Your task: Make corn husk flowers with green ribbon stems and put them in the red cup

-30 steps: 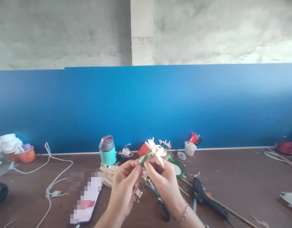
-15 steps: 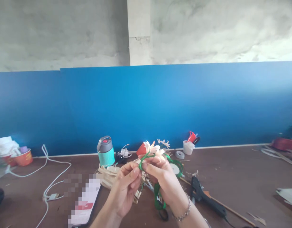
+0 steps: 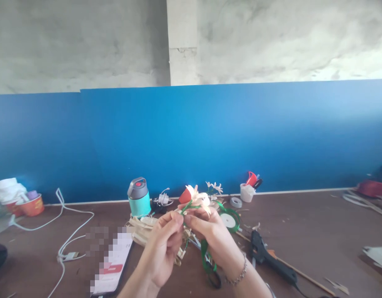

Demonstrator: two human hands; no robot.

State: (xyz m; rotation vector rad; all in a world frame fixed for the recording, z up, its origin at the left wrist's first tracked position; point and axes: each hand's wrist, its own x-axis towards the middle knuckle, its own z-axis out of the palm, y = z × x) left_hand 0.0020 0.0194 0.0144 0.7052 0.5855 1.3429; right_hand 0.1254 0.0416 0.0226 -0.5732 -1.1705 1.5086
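My left hand (image 3: 164, 240) pinches the green stems (image 3: 187, 207) between thumb and fingers, and my right hand (image 3: 212, 231) grasps them just beside it – the 2 thumbs nearly meet. The white flowers (image 3: 199, 199) stand above my right fingers, held up over the desk (image 3: 302, 223). A bracelet (image 3: 240, 276) circles my right wrist. Green ribbon (image 3: 204, 250) shows just below my right palm; I can't tell whether it hangs or lies there. Under my hands is a pile of pale strips (image 3: 141, 229), with black scissors (image 3: 215, 279) nearer me. Right of them come the spool (image 3: 228, 220), the glue gun (image 3: 273, 261) and a stick (image 3: 308, 276); to the left, my phone (image 3: 111, 269) – and farther back, a teal bottle (image 3: 139, 205).
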